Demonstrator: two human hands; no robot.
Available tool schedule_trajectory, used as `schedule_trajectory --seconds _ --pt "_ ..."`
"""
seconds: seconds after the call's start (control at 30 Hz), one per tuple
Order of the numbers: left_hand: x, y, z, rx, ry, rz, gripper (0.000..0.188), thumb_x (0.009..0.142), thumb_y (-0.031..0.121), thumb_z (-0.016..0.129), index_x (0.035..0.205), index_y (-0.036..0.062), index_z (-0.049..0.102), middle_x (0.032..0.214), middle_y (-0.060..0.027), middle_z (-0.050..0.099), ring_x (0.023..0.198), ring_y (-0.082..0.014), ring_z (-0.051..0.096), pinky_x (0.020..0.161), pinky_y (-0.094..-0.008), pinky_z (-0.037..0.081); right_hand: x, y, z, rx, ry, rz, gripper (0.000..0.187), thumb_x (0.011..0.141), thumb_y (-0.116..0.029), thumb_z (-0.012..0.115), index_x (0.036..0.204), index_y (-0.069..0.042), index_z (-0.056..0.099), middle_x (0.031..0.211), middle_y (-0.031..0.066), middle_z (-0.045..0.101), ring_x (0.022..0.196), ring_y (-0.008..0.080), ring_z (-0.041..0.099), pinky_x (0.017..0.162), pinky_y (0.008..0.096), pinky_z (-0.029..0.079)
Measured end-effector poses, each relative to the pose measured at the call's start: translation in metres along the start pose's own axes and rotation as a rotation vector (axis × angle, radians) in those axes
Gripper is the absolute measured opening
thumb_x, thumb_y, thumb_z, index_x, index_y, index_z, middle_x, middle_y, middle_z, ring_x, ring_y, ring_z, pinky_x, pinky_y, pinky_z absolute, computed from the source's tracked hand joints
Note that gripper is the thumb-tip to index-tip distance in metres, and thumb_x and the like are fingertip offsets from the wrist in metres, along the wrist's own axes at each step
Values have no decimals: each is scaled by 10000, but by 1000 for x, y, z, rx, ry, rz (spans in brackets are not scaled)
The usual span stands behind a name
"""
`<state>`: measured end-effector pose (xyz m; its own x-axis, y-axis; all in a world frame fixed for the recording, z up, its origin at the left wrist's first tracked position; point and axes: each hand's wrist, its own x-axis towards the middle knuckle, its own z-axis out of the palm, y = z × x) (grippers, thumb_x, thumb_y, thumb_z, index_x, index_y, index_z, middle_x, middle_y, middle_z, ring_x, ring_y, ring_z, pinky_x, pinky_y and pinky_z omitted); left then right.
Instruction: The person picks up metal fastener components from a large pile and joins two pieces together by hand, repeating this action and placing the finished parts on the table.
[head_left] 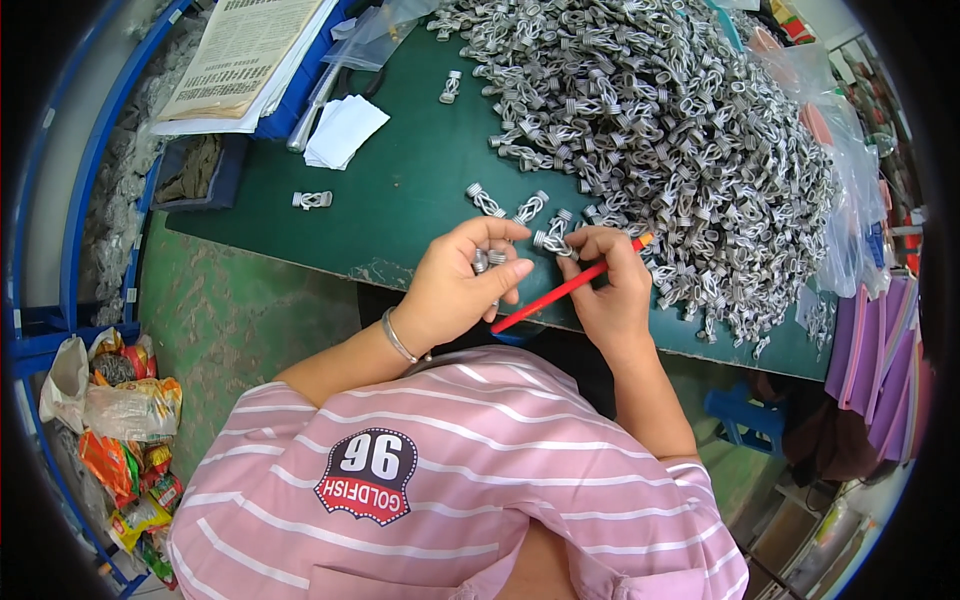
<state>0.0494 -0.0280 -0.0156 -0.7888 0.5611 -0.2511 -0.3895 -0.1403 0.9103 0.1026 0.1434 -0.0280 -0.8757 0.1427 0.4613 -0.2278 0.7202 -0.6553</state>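
Note:
My left hand point(462, 282) is curled around a few small grey metal clip parts point(484, 261) near the front edge of the green table point(400, 190). My right hand point(608, 282) grips a red pencil point(560, 291) across the palm and pinches one grey metal clip point(553, 242) at its fingertips. The two hands nearly touch. A large heap of the same grey clips point(660, 130) covers the table's right half, just beyond my right hand. Three loose clips point(506, 204) lie just past my left fingers.
A single clip point(312, 200) lies at the table's left, another clip point(451, 87) farther back. White paper slips point(343, 130), a printed paper stack point(240, 60) and a blue bin point(200, 170) sit at the back left. Clear plastic bags point(850, 200) lie right. Snack wrappers in a bag point(125, 440) are on the floor.

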Motion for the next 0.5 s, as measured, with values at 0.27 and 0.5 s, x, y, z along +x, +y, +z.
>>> schedule_trajectory --seconds 0.27,0.5 --pt "-2 0 1 160 -64 35 161 799 22 603 956 -14 603 803 -32 558 596 -66 551 425 -165 413 -9 -8 -6 762 17 317 253 705 79 645 784 -24 428 923 145 588 810 156 583 631 255 489" --pt "-4 1 6 403 -180 515 165 776 -24 607 940 -8 618 820 -63 557 591 -70 553 445 -173 417 -20 8 -5 1164 -75 425 303 696 135 618 829 -50 419 967 137 559 797 137 562 676 241 479"
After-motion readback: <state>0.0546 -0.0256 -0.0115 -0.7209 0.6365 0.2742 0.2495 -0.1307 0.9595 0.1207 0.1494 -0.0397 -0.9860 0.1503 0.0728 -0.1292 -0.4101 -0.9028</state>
